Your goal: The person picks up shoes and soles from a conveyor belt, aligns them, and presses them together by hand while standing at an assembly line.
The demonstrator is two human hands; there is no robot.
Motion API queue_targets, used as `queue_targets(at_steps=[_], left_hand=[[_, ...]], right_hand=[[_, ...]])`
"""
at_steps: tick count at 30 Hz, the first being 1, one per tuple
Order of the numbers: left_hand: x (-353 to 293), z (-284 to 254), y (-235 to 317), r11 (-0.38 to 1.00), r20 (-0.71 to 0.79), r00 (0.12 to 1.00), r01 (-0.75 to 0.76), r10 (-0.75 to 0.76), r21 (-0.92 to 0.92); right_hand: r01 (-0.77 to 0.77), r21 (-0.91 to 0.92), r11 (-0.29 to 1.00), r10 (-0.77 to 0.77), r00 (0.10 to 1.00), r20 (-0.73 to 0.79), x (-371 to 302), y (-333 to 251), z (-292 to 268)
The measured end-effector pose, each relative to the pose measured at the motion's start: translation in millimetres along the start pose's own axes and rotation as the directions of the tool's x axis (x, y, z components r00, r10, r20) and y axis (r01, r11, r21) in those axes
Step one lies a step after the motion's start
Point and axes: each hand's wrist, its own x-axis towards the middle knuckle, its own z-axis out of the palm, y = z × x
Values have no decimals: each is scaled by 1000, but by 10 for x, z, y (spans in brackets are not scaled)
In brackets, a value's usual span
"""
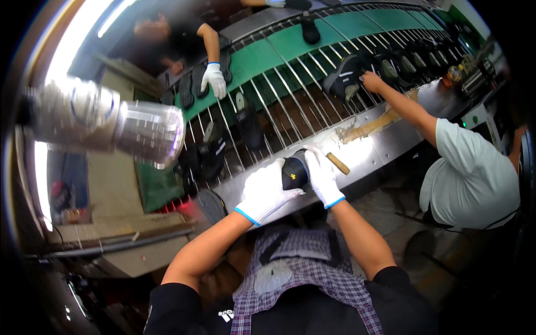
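Observation:
Between my two white-gloved hands is a black shoe (293, 172) with a small yellow mark, held over the metal ledge in front of me. My left hand (264, 191) grips its left side, thumb toward me. On the other side, my right hand (322, 176) is closed along the shoe's right edge. Parts of the shoe are hidden by the gloves. Just right of my right hand, a short tan wooden stick or handle (338, 163) lies on the metal ledge (365, 159).
A rack of metal rods (276, 133) carries several black shoes (248, 121) past a green belt (349, 25). At right, a person in a light shirt (469, 173) touches a dark shoe (343, 78). Across, a white-gloved hand (214, 81) reaches over soles. A lamp-like clear cylinder (148, 131) hangs left.

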Motion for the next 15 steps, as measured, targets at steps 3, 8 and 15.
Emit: queue_targets(at_steps=[3,8,15], left_hand=[[-458,351,-152,974,-221,961,-197,169,-109],[-823,974,-119,881,-387,874,-404,293,-247],[-876,1063,-68,874,-495,811,-450,314,-183]], right_hand=[[-82,-182,980,111,982,153,-340,-200,-211],[-206,-157,966,237,948,214,-736,-173,-374],[-2,-628,778,248,919,305,-645,-555,-433]])
